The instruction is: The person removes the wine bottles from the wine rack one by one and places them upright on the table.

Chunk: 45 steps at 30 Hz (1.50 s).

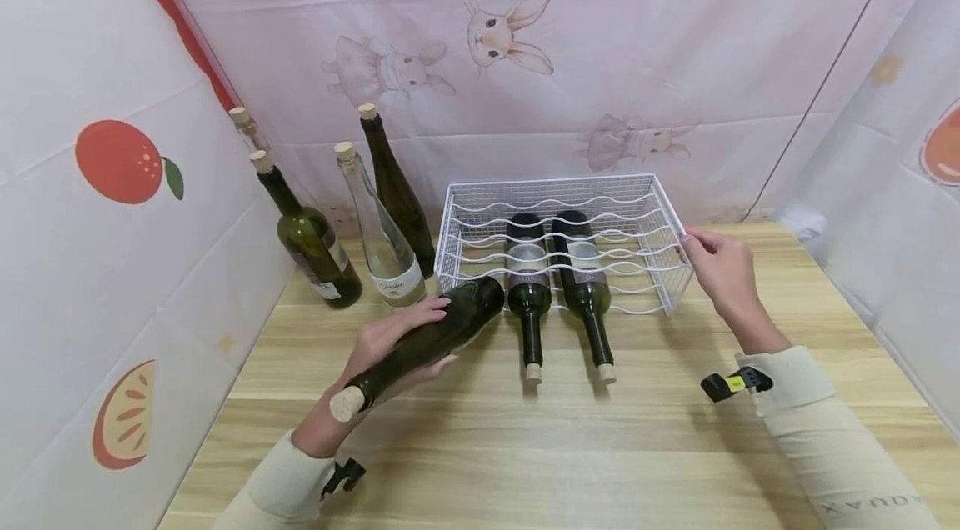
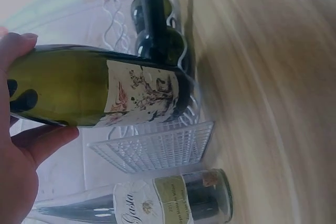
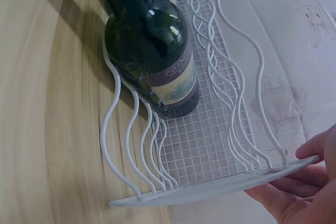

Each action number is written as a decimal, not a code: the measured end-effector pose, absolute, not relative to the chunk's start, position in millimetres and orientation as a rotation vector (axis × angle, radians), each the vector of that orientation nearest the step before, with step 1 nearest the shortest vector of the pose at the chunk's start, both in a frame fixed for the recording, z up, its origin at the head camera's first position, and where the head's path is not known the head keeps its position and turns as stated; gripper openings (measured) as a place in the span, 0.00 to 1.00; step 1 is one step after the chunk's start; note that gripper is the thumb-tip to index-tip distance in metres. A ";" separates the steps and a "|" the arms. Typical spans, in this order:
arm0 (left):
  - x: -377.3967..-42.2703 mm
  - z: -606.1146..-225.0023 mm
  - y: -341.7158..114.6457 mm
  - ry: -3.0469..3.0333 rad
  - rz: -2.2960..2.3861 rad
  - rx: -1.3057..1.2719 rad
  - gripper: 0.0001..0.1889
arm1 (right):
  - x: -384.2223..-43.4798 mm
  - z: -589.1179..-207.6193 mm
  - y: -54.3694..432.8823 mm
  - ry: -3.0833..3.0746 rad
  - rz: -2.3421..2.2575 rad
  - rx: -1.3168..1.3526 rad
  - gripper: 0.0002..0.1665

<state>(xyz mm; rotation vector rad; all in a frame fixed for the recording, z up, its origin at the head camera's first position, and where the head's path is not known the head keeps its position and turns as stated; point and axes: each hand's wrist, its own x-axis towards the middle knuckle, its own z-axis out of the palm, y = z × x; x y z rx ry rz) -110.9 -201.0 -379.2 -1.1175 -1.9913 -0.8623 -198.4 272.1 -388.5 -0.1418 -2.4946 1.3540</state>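
My left hand (image 1: 384, 338) grips a dark green wine bottle (image 2: 68, 85) around its body. This bottle lies tilted, its corked neck toward me and its base at the front left of the white wire wine rack (image 1: 450, 242). On its side shows a cream label with a tree drawing, seen in the left wrist view. My right hand (image 1: 723, 272) pinches the top edge of the rack's right side panel, thumb on one face and fingers on the other. Two dark wine bottles (image 1: 528, 297) (image 1: 588, 297) lie side by side in the rack, corks toward me.
Left of the rack stand a clear bottle (image 1: 386, 251) with a white label, a tall dark bottle (image 1: 401, 197) and a green bottle (image 1: 311, 242). Another corked bottle (image 1: 243, 123) shows behind them. A printed curtain (image 1: 637, 55) hangs behind the wooden table (image 1: 555, 447).
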 end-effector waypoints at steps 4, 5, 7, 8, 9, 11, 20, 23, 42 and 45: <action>-112.2 -376.0 -197.7 -1.979 -0.902 -1.058 0.26 | -198.5 -387.4 273.3 -2.512 1.443 -0.211 0.28; -112.8 -375.3 -196.9 -1.974 -0.906 -1.044 0.27 | -198.5 -387.2 273.8 -2.518 1.455 -0.221 0.28; -113.9 -374.3 -195.7 -1.971 -0.920 -1.021 0.28 | -198.3 -386.4 274.6 -2.529 1.470 -0.229 0.28; -114.5 -374.0 -195.2 -1.967 -0.932 -1.012 0.28 | -198.3 -386.0 275.1 -2.534 1.478 -0.229 0.29; -115.1 -373.7 -194.8 -1.971 -0.947 -1.005 0.29 | -198.2 -385.5 275.5 -2.535 1.489 -0.227 0.29; -116.0 -372.7 -194.4 -1.987 -0.991 -0.993 0.30 | -198.2 -385.0 276.2 -2.535 1.516 -0.224 0.30; -115.7 -363.3 -195.5 -2.116 -1.174 -0.970 0.41 | -197.1 -385.2 275.5 -2.513 1.605 -0.235 0.31; -115.1 -358.9 -194.6 -2.165 -1.204 -0.932 0.41 | -195.1 -383.9 275.6 -2.514 1.620 -0.226 0.31; -123.9 -339.0 -188.3 -2.080 -1.284 -0.841 0.34 | -179.6 -370.7 269.5 -2.522 1.356 -0.085 0.32; -124.9 -337.2 -187.4 -2.080 -1.291 -0.823 0.34 | -177.0 -367.8 265.5 -2.470 1.329 -0.029 0.32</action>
